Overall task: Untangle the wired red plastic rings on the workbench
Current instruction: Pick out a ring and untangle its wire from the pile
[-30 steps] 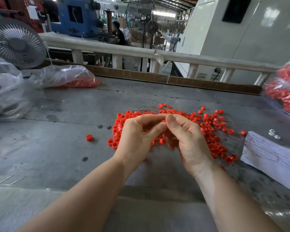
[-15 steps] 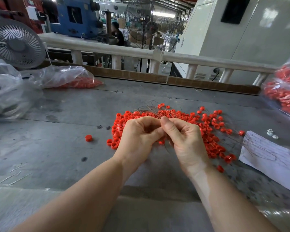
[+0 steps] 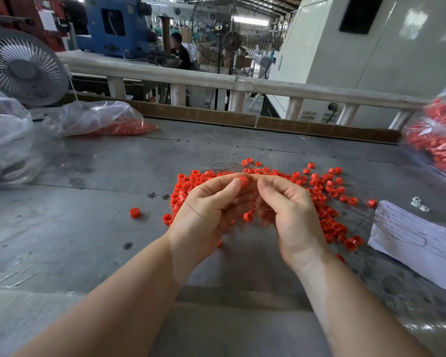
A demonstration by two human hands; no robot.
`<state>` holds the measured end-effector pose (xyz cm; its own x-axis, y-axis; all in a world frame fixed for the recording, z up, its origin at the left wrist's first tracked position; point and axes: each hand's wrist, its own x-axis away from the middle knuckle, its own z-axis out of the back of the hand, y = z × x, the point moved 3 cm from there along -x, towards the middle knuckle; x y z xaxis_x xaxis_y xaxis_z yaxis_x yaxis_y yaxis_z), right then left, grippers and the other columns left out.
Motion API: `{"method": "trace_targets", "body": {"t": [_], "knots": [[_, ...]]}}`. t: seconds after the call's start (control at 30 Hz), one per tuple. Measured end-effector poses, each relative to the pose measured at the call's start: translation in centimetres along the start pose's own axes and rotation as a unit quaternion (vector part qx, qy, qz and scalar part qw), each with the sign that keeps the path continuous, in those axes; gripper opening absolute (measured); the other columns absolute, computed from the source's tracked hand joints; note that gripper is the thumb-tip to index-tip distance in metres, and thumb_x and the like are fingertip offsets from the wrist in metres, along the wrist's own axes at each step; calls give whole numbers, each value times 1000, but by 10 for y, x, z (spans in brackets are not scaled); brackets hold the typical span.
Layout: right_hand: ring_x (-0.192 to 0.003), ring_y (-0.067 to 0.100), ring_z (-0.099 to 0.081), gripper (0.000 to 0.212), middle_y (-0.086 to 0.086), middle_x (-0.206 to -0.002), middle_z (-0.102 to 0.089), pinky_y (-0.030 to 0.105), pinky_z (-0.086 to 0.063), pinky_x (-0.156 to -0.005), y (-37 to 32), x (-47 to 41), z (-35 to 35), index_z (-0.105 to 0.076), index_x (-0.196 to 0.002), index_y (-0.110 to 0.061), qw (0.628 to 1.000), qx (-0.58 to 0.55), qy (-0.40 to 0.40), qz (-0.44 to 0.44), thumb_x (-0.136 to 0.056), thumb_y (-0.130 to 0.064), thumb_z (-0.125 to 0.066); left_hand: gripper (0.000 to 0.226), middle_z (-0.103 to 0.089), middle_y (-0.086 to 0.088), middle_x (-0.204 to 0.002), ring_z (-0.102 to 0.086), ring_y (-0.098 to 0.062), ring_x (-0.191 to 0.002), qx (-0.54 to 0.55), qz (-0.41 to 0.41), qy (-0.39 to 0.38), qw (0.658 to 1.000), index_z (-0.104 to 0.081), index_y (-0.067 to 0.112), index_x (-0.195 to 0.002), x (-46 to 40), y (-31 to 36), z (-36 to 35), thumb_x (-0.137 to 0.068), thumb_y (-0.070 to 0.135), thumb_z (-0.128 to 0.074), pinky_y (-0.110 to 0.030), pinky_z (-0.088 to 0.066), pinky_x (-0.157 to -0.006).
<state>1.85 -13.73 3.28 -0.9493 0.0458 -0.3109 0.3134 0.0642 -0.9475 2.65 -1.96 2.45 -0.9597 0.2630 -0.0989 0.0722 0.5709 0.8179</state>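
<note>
**Hands raised over a tangle of red rings**

Both hands up above the grey workbench (image 3: pixel 93 228), close together, fingertips nearly meeting. Left hand (image 3: pixel 209 215): thumb and forefinger pinching one red ring (image 3: pixel 243 182) at the top, other fingers curled, a thin wire crossing its back. Right hand (image 3: pixel 291 217): fingers curled inward just beside that ring, blurred; whether anything is gripped, cannot tell. Second ring (image 3: pixel 248 216) hanging low between the two palms.

Behind and beneath them, spread across the bench: pile of wired red rings (image 3: pixel 319 191), fine wires sticking out at the far edge and trailing right. At the pile's right, white paper sheet (image 3: pixel 417 240) with wires lying over it. Far left, clear plastic bag (image 3: pixel 98 117) holding more red pieces; another bag of red pieces (image 3: pixel 440 140) at the right edge. Grey fan (image 3: pixel 23 68) standing at the back left. Lone red ring (image 3: pixel 134 212) lying apart, left of the pile. Small white fittings (image 3: pixel 419 204) just past the paper's top corner.
</note>
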Motion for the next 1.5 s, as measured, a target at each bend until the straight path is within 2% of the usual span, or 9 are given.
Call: {"method": "trace_targets", "body": {"t": [0.13,0.53,0.67,0.77,0.93,1.03,1.23,1.4,1.5], "knots": [[-46,6,-47,24,-5,-51,-52,15,-37,-41,-1,1,2,-71,-87,-16,1000,9,20,1,-93,-5,-50,21,-74,-8,-85,-71,-13,-78,23,11,5,1000,-68,7,-92,0,0,0,-78,16,-56,-20,-57,-66],[-45,4,-46,23,3,-56,-53,16,-35,-42,-3,0,4,-71,-86,-12,999,14,28,5,-92,-3,-50,20,-74,-8,-83,-71,-13,-75,31,22,-6,999,-68,6,-90,0,-2,0,-78,16,-57,-21,-57,-64],[-47,4,-47,18,-8,-53,-56,14,-37,-43,-5,2,3,-70,-85,-12,999,2,26,23,-92,-11,-54,19,-71,-2,-74,-67,-9,-68,-22,6,-2,1000,-76,16,-80,1,-1,0,-75,21,-59,-20,-56,-62],[-51,6,-49,16,-7,-55,-58,14,-39,-47,-6,2,1,-71,-75,-19,999,25,19,42,-83,-30,-62,17,-67,2,-64,-60,-5,-54,-40,-7,20,999,-77,17,-78,1,-2,1,-71,19,-62,-16,-50,-50],[-49,9,-53,27,-1,-54,-63,13,-38,-46,-6,4,-1,-68,-69,-15,998,40,-1,55,-71,-42,-70,11,-66,-1,-62,-57,-6,-53,-74,-24,27,997,-76,17,-72,2,-3,1,-64,20,-68,-16,-48,-52],[-49,9,-52,26,0,-53,-61,15,-39,-47,-4,3,-1,-67,-66,-16,997,65,6,49,-72,-41,-68,13,-66,-5,-64,-58,-11,-55,-99,-31,36,994,-74,14,-71,2,-4,1,-62,23,-70,-20,-47,-53],[-49,6,-48,31,-3,-52,-55,17,-38,-45,-1,1,0,-65,-65,-15,997,73,6,22,-92,-27,-55,17,-67,-11,-75,-58,-25,-68,-137,-51,33,989,-75,15,-82,3,-2,0,-67,22,-69,-29,-50,-62],[-46,-1,-44,31,-11,-48,-52,13,-37,-45,-2,1,-1,-63,-65,-16,998,63,-10,27,-93,-18,-52,23,-63,-18,-83,-57,-32,-78,-199,-90,26,976,-75,26,-89,7,1,-4,-65,26,-72,-59,-47,-83],[-46,-2,-46,31,-12,-48,-53,10,-37,-45,-2,1,-1,-63,-64,-15,999,42,-18,25,-93,-14,-52,24,-65,-17,-82,-59,-30,-78,-202,-91,28,975,-76,24,-88,7,2,-4,-65,27,-73,-56,-49,-84]]}}
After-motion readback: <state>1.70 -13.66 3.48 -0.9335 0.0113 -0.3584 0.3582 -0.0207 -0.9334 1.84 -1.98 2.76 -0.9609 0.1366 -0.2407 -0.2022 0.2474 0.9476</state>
